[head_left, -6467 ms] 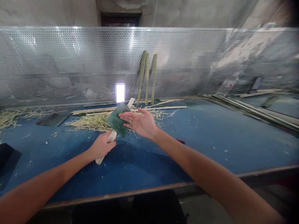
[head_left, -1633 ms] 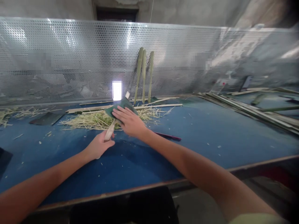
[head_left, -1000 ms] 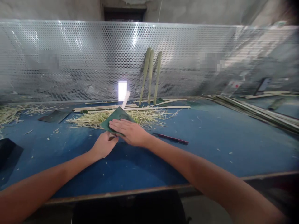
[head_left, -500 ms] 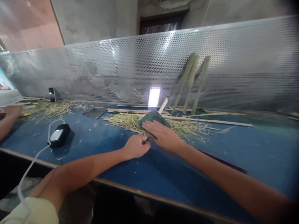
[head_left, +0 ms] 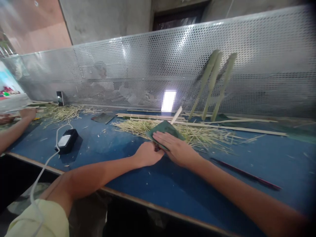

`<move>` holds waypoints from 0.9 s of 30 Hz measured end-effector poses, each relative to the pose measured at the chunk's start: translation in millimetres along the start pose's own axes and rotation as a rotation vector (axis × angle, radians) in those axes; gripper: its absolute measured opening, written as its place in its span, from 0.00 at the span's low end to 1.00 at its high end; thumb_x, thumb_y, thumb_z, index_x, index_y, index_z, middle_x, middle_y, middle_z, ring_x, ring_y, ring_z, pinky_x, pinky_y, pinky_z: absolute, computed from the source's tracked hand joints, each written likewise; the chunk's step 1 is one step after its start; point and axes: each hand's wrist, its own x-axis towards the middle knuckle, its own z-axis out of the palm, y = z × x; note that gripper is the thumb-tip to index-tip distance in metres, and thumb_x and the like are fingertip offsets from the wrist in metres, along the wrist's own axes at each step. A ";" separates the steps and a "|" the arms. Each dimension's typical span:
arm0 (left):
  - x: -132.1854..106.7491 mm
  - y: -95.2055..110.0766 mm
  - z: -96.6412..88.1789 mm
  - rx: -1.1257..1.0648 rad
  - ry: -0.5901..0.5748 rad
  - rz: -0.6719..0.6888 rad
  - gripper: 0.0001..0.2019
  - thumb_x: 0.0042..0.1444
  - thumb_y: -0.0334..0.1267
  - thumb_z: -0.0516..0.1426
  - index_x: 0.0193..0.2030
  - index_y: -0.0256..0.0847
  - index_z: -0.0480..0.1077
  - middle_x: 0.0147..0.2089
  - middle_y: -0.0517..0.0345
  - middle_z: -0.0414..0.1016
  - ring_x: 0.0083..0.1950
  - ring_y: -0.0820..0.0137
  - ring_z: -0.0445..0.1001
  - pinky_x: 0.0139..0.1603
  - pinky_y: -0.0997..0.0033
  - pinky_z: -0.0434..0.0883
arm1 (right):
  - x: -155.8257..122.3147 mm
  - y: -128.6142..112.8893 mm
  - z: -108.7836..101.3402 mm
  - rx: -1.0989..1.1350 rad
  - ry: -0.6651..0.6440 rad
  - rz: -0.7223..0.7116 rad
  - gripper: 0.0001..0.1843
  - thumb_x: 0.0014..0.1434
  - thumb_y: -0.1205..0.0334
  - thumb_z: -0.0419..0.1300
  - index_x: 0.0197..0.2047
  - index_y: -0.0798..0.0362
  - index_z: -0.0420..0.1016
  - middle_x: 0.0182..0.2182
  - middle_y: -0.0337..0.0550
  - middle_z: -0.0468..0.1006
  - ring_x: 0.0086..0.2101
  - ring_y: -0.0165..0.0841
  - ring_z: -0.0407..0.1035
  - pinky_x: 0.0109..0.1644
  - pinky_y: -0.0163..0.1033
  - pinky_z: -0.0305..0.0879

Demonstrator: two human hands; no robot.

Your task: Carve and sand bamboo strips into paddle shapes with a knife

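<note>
right hand (head_left: pixel 176 149) flat on green pad (head_left: pixel 163 129) — left hand (head_left: pixel 148 154) (fisted) beside

Left hand (head_left: pixel 148 154) is curled into a loose fist, knuckles up, just beside the near edge of the green sheet (head_left: pixel 164 129). Right hand (head_left: pixel 175 150) lies flat on the sheet, palm down, fingers (head_left: pixel 161 136) extended and held together. The hands sit side by side. Both forearms are bare, reaching forward and converging toward the sheet.
</note>
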 end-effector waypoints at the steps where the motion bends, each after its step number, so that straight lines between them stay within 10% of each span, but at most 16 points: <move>1: 0.1 0.1 0.2 0.006 0.000 -0.001 0.07 0.57 0.38 0.53 0.34 0.40 0.71 0.33 0.54 0.78 0.37 0.62 0.76 0.36 0.68 0.66 | -1.6 -0.1 1.4 0.023 -0.019 -0.023 0.28 0.70 0.62 0.45 0.72 0.49 0.54 0.65 0.40 0.65 0.65 0.37 0.56 0.69 0.51 0.57; 5: 0.0 0.6 1.1 0.016 -0.002 -0.014 0.08 0.56 0.41 0.53 0.35 0.41 0.71 0.34 0.54 0.78 0.36 0.62 0.76 0.35 0.68 0.66 | -5.2 1.9 2.7 -0.029 0.064 0.151 0.28 0.70 0.60 0.45 0.71 0.50 0.57 0.65 0.44 0.66 0.66 0.43 0.55 0.69 0.58 0.57; 27: -3.0 1.7 4.0 0.005 0.008 -0.013 0.08 0.56 0.42 0.53 0.36 0.41 0.71 0.30 0.55 0.77 0.31 0.65 0.74 0.31 0.68 0.64 | 1.2 0.8 -11.8 0.032 0.010 0.145 0.26 0.70 0.60 0.45 0.69 0.45 0.60 0.64 0.39 0.67 0.66 0.39 0.55 0.71 0.56 0.52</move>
